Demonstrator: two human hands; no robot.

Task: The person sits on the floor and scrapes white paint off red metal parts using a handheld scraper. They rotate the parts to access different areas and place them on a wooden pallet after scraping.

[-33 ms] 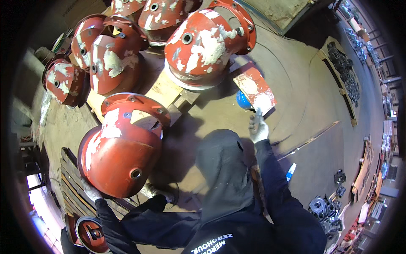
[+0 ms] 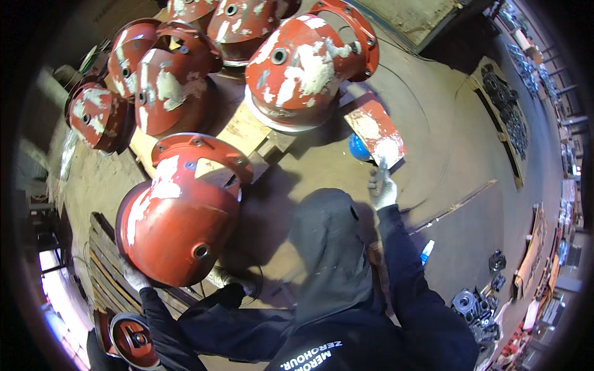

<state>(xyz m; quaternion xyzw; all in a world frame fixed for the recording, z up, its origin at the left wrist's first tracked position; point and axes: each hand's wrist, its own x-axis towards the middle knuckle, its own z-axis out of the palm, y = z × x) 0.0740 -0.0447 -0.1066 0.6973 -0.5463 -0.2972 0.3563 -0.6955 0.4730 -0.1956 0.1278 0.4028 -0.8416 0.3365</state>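
Note:
A large red metal housing (image 2: 179, 222) with a flanged opening and white filler patches stands at the left. My left hand (image 2: 134, 274), in a pale glove, holds its lower left rim; the fingertips are partly hidden. My right hand (image 2: 383, 190), also gloved, is closed around a putty knife (image 2: 382, 163). The blade meets a white heap of filler (image 2: 387, 150) on the near end of a red board (image 2: 385, 125). A blue round container (image 2: 357, 147) shows at the board's left edge. Paler filler lies farther up the board.
More patched red housings (image 2: 297, 71) crowd a wooden pallet (image 2: 241, 130) at the far left. Dark slats (image 2: 111, 266) lie under the near housing. A red round part (image 2: 133, 340) is at the lower left. Metal parts (image 2: 473, 306) and a blue-and-white tube (image 2: 427, 251) lie right.
The whole view has shifted slightly. My right hand keeps the putty knife at the filler, and my left hand stays on the housing's rim.

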